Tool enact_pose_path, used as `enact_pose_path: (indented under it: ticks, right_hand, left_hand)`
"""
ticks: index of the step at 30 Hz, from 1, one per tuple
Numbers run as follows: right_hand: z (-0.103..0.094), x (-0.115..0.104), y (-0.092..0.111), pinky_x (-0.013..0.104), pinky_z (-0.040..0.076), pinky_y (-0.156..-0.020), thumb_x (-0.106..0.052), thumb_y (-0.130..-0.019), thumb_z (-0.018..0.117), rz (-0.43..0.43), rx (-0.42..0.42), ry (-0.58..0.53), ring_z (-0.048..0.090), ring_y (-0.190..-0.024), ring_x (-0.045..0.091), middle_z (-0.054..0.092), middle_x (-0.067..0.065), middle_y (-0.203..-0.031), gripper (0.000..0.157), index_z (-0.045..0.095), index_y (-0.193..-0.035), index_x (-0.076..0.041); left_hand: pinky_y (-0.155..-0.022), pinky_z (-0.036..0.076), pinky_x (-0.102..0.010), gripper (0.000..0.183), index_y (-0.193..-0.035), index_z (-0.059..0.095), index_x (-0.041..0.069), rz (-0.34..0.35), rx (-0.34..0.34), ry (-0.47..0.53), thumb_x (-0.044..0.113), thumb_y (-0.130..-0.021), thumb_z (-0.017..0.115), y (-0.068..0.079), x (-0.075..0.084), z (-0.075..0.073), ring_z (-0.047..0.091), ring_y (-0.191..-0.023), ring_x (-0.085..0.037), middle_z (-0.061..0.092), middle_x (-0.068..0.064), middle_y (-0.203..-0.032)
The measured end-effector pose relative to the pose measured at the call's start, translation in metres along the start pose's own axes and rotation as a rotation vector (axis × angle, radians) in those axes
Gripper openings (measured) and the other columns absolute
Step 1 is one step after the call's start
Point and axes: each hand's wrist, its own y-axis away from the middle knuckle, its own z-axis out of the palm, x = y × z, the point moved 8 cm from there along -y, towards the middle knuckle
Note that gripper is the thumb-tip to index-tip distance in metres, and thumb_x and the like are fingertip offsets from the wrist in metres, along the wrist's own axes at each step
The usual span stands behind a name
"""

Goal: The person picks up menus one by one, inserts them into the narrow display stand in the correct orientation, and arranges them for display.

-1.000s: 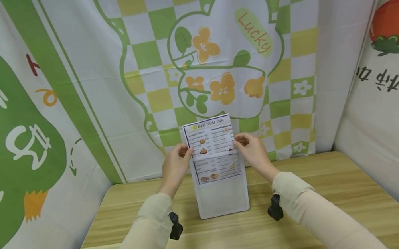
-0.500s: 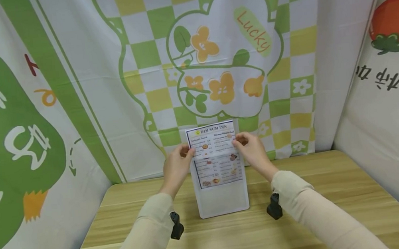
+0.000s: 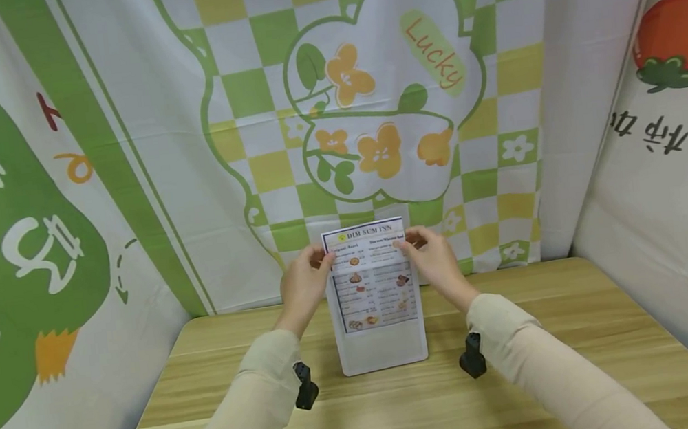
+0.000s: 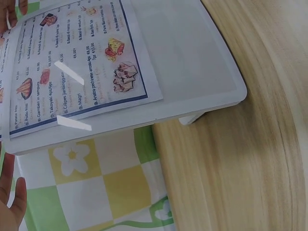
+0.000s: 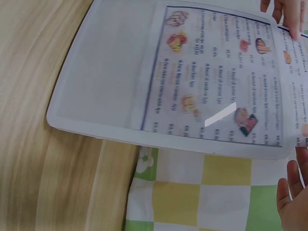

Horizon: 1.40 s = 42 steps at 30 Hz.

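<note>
A printed menu sheet [image 3: 368, 246] headed "DIM SUM INN" sits partly inside a clear-fronted white display stand [image 3: 383, 350]. Its upper part sticks out above the pocket, while the lower part shows through the clear front. At the sheet's left edge my left hand [image 3: 304, 284] pinches it between thumb and fingers. My right hand [image 3: 440, 264] pinches the opposite edge at about the same height. The left wrist view shows the sheet's lower border [image 4: 86, 113] behind the glossy front, above a blank band of the stand. Similar blank space [image 5: 108, 62] shows in the right wrist view.
The stand leans back on a wooden table [image 3: 238, 404], with a short white foot [image 4: 191, 118] behind it. A green and yellow checked cloth [image 3: 500, 158] hangs close behind. Printed cloth walls rise at left [image 3: 155, 260] and right [image 3: 642, 213].
The menu sheet has slid down into the stand, so its top edge sits lower and its bottom border is nearer the stand's base. Both hands keep almost the same place.
</note>
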Motion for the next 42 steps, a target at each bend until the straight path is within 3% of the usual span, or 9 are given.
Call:
enact_pose_path:
  ticks: [8,16,24,32,42]
  right_hand:
    - [-0.001,-0.010,-0.001,0.036,0.048,-0.079,-0.014,-0.098,0.063,-0.036,0.007,-0.025,0.059,-0.095,0.026,0.066,0.013,-0.100,0.024,0.065,-0.116,0.001]
    - [0.001,-0.002,0.003,0.034,0.047,-0.079,-0.009,-0.096,0.065,-0.034,0.017,-0.028,0.060,-0.092,0.026,0.066,0.013,-0.096,0.015,0.067,-0.108,0.001]
    - [0.000,-0.004,0.002,0.037,0.048,-0.081,-0.012,-0.096,0.065,-0.002,0.017,-0.029,0.059,-0.097,0.027,0.066,0.014,-0.104,0.026,0.065,-0.120,0.000]
    - [0.001,-0.004,0.002,0.035,0.048,-0.079,-0.006,-0.094,0.066,-0.041,0.021,-0.025,0.059,-0.093,0.026,0.067,0.013,-0.101,0.027,0.064,-0.121,-0.001]
    - [0.004,0.002,0.009,0.038,0.049,-0.079,-0.006,-0.095,0.065,-0.069,0.015,0.007,0.059,-0.094,0.026,0.068,0.012,-0.104,0.018,0.069,-0.111,-0.002]
  left_hand:
    - [-0.075,0.047,-0.036,0.027,-0.113,0.067,0.012,-0.019,-0.020,0.029,0.034,-0.098,0.063,0.004,-0.003,0.002,0.062,-0.086,-0.021,0.069,-0.004,-0.099]
    - [-0.079,0.046,-0.038,0.031,-0.116,0.067,0.013,-0.003,0.006,0.022,0.038,-0.098,0.062,-0.001,0.001,-0.001,0.062,-0.090,-0.023,0.069,-0.004,-0.102]
    - [-0.076,0.047,-0.037,0.030,-0.115,0.067,0.012,0.001,-0.007,0.017,0.036,-0.097,0.064,0.003,0.001,-0.001,0.062,-0.088,-0.022,0.069,-0.004,-0.103]
    - [-0.074,0.047,-0.037,0.029,-0.121,0.065,0.016,0.036,0.002,0.045,0.030,-0.096,0.067,0.004,0.002,0.000,0.063,-0.089,-0.021,0.070,-0.003,-0.106]
    - [-0.080,0.047,-0.040,0.017,-0.108,0.071,0.015,0.071,-0.009,0.063,0.024,-0.094,0.069,0.007,-0.004,0.001,0.063,-0.094,-0.020,0.070,-0.001,-0.101]
